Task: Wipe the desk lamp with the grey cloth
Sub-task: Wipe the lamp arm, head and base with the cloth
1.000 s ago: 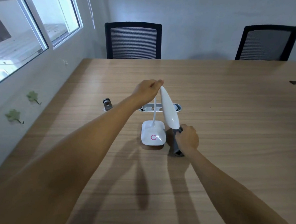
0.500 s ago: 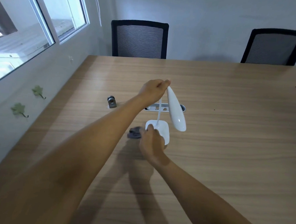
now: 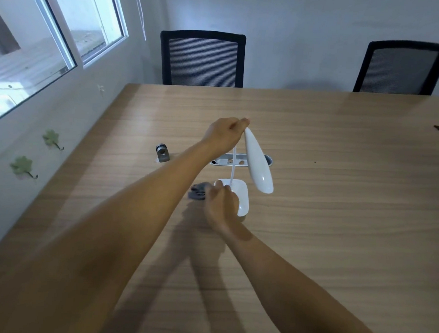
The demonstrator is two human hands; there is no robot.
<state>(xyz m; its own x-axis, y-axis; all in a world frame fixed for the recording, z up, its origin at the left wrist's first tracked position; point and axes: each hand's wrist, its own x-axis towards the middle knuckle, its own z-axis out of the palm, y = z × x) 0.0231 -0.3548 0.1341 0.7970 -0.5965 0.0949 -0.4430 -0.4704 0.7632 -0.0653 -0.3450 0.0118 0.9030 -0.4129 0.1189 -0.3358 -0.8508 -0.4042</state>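
A white desk lamp stands on the wooden table (image 3: 337, 223). Its long head (image 3: 258, 163) tilts down to the right above its square base (image 3: 242, 195), joined by a thin white neck. My left hand (image 3: 226, 135) pinches the top end of the lamp head. My right hand (image 3: 221, 207) rests on the left part of the base, shut on the grey cloth (image 3: 198, 190), which bunches out to the hand's left against the base's left edge. The hand hides most of the base.
A grey cable grommet tray (image 3: 239, 160) is set into the table behind the lamp. A small metal clamp (image 3: 162, 153) stands to the left. Two black mesh chairs (image 3: 202, 58) (image 3: 399, 67) face the far edge. The wall and window run along the left.
My right hand moved the cloth from the right of the lamp base across to its left side over the last second. My left hand kept its hold on the lamp head. The view shifted slightly.
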